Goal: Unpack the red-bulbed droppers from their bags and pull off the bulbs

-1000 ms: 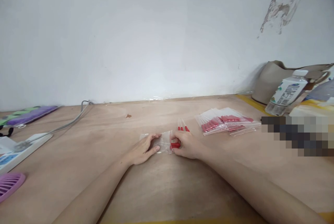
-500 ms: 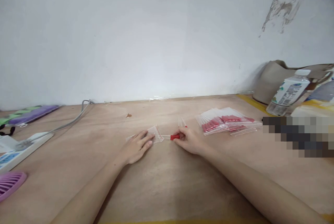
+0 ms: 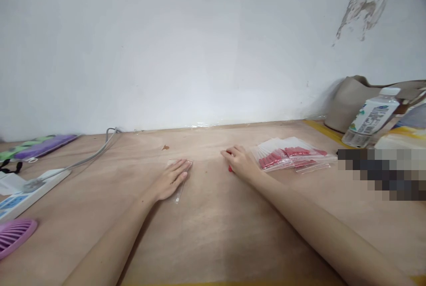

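Note:
My left hand [image 3: 170, 180] lies flat with fingers stretched over a small clear zip bag [image 3: 177, 196], pressing it against the table; most of the bag is hidden under the palm. Farther right, my right hand [image 3: 241, 161] is closed with curled fingers around a small red-ended piece [image 3: 230, 168]. Only bits of its red show beneath and between the fingers. Just right of that hand sits a fanned pile of clear zip bags [image 3: 289, 155] holding red-ended pieces with pale thin stems.
A plastic bottle [image 3: 372, 119] leans by a grey-brown bag [image 3: 341, 104] at the right. On the left are a power strip [image 3: 55, 179] with a grey cable [image 3: 89, 154], a pink slatted object [image 3: 16, 236] and a purple-green packet [image 3: 43, 147]. A white wall [image 3: 186, 55] closes off the back.
The bag under my left hand has turned and shifted left, its zip edge no longer pointing right. My right hand has drawn the red-ended piece away from the bag and moved slightly farther back.

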`<state>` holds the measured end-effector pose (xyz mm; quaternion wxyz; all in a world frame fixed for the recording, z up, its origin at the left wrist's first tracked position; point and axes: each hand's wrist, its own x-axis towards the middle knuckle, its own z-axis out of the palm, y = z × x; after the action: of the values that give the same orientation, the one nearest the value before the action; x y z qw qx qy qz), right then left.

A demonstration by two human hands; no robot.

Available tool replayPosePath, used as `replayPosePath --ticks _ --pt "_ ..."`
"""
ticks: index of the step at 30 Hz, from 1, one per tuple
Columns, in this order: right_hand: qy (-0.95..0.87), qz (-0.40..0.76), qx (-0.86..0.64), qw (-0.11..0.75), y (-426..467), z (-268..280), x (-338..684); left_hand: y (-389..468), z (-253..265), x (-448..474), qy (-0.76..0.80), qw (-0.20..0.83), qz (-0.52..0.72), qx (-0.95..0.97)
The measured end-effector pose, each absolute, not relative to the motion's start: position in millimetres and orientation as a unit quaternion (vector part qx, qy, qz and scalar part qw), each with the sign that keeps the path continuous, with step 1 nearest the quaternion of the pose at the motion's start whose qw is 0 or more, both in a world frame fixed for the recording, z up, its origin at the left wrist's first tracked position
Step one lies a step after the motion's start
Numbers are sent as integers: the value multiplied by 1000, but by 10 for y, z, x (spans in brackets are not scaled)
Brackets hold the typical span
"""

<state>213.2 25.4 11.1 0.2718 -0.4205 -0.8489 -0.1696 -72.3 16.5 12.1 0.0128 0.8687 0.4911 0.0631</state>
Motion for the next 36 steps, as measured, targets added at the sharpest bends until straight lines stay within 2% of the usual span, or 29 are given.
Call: replayPosePath --ticks 3,7,12,17,22,27,36 --pt "-874 -202 -405 179 226 83 2005 267 39 -850 535 59 26 842" --pt "-886 -201 -396 132 176 42 1913 404 15 -1108 604 36 66 794" --pt "-890 -195 -400 99 137 27 1881 418 146 -1179 586 -10 149 796" --pt "-877 -139 -437 145 95 131 1999 233 210 -578 518 -9 215 828" --pt "-831 11 -519 198 101 156 2382 141 62 121 384 177 267 866" --pt "-822 173 -494 223 175 25 2608 314 -53 359 364 227 287 857" --pt "-812 174 -480 282 308 -69 2361 498 -167 405 394 204 318 838"
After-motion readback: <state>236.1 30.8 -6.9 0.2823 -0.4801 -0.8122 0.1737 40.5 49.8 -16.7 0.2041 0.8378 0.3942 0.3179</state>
